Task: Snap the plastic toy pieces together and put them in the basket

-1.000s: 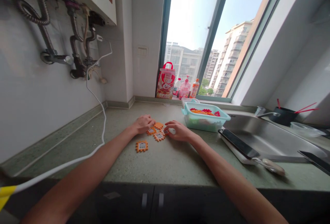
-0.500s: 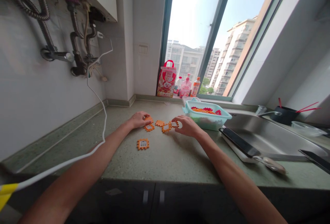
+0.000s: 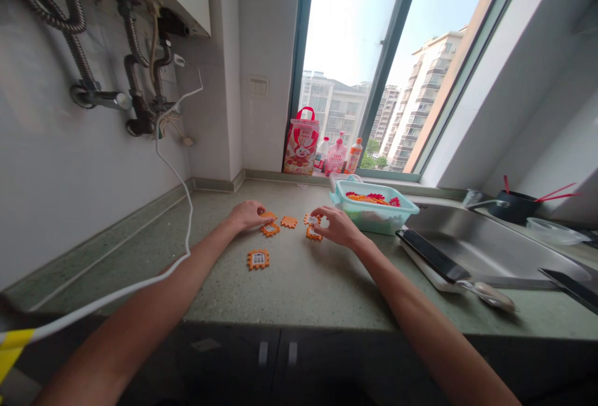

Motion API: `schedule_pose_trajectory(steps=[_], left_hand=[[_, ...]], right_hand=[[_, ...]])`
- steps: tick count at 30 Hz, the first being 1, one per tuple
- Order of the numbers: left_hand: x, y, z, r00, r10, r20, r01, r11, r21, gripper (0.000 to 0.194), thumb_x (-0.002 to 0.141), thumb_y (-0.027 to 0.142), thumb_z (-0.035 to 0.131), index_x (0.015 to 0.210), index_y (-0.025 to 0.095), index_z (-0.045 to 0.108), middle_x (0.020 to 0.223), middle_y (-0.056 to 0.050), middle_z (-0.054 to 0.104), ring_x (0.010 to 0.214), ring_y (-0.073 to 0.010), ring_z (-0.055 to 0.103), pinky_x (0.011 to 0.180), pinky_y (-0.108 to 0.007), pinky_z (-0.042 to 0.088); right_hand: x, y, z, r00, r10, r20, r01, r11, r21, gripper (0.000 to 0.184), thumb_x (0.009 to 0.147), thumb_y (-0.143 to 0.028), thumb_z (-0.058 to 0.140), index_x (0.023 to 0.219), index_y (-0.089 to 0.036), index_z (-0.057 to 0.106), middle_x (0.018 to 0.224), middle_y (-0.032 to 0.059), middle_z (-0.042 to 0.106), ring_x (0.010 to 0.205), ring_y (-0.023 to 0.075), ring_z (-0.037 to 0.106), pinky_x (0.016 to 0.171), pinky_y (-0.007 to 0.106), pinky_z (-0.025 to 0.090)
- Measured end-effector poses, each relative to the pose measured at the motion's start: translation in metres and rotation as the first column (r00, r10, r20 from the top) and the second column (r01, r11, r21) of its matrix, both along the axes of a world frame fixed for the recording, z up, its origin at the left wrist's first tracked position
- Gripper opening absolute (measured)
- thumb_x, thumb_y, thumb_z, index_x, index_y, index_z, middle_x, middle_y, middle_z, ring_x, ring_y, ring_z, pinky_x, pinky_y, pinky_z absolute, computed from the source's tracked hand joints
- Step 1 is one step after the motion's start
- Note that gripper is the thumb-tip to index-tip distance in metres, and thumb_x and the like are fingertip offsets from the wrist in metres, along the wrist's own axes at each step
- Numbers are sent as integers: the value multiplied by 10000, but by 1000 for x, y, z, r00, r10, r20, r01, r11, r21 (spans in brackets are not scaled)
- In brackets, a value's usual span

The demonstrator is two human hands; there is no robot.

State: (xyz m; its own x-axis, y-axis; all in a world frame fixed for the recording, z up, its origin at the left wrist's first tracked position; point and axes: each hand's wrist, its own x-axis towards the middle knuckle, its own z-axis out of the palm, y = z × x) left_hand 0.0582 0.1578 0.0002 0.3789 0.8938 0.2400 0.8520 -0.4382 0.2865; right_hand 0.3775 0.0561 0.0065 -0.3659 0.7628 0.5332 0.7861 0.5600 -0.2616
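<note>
My left hand [image 3: 247,214] is closed at the fingertips on an orange interlocking toy tile [image 3: 268,218], just behind an orange tile with a white window pattern [image 3: 270,230]. To the right lies a plain orange tile [image 3: 289,222]. My right hand [image 3: 340,226] pinches the edge of an orange window-pattern piece [image 3: 314,233], which is partly hidden by the fingers. Touching it at the back is another orange piece with a white centre [image 3: 310,220]. Nearer to me, an orange tile with a white arched window [image 3: 258,259] lies flat on the counter.
A light-blue tub [image 3: 383,222] of orange and red pieces stands right of my right hand, beside the steel sink [image 3: 467,247]. A black-topped flat object [image 3: 434,256] lies at the sink's front edge. A white cable [image 3: 189,219] hangs across the left side.
The pieces at my right hand have turned from a sideways row to one behind the other, and moved slightly right. My left hand stays almost in place.
</note>
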Motion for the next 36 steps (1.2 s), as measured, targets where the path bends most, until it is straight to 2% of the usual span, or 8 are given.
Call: schedule_pose_trajectory(steps=[5,10,15,21,26,29,33,36], left_hand=[[-3,6,-1,999,37,18,-36,998,-52,566,738,715,707,1027,244,830,1083,-67,808,952,-255,734,767,-287,512],[-8,8,1,999,-46,27,48,996,-68,566,856,716,591,1037,239,836,1074,-76,806,962,-247,729,790,-273,497],[-13,16,-1,996,-88,16,89,993,-81,542,904,617,577,1185,214,807,1111,-102,787,1000,-266,709,840,-299,503],[-18,23,-7,983,-179,31,178,984,17,397,916,395,577,1215,264,803,1148,-98,746,1015,-239,700,952,-304,508],[-24,21,-3,973,-229,26,229,973,-9,413,892,490,635,1195,271,811,1212,-89,746,1072,-252,696,963,-292,510],[-27,21,-2,974,-224,32,224,975,-1,458,840,495,708,1226,262,788,1186,-84,768,1060,-260,707,948,-293,511],[-30,19,4,989,-90,115,86,996,38,643,713,530,827,1287,255,739,1130,-49,792,979,-250,725,874,-286,522],[-30,13,15,962,-124,244,136,990,-35,743,643,571,866,1289,230,729,1096,-47,797,839,-210,702,757,-277,518]], right_hand=[[13,7,-10,994,34,100,-10,973,-231,192,824,-335,775,968,-209,761,954,52,768,848,202,693,785,301,522],[14,8,-13,997,37,67,-18,965,-261,185,817,-330,777,947,-199,760,897,40,762,798,183,673,741,272,493],[6,6,-14,1000,28,7,-27,989,-144,183,833,-297,763,992,-208,746,952,47,759,831,190,688,791,299,519],[-16,10,-20,965,6,-262,20,995,95,284,902,-413,722,1122,-234,714,1100,81,748,988,224,705,889,371,567],[-36,25,-35,881,9,-473,27,997,69,318,944,-463,640,1148,-223,687,1128,83,744,1012,213,709,784,327,609],[-43,33,-39,912,19,-409,14,997,77,302,956,-441,635,1162,-224,683,1172,87,728,1036,211,696,812,329,601],[-50,41,-40,979,17,-205,-12,1000,25,241,964,-375,664,1159,-238,702,1146,77,744,1063,215,687,944,361,550],[-53,43,-37,999,-3,-44,0,996,-84,193,921,-314,723,1099,-241,731,1038,59,770,1015,224,693,947,361,522]])
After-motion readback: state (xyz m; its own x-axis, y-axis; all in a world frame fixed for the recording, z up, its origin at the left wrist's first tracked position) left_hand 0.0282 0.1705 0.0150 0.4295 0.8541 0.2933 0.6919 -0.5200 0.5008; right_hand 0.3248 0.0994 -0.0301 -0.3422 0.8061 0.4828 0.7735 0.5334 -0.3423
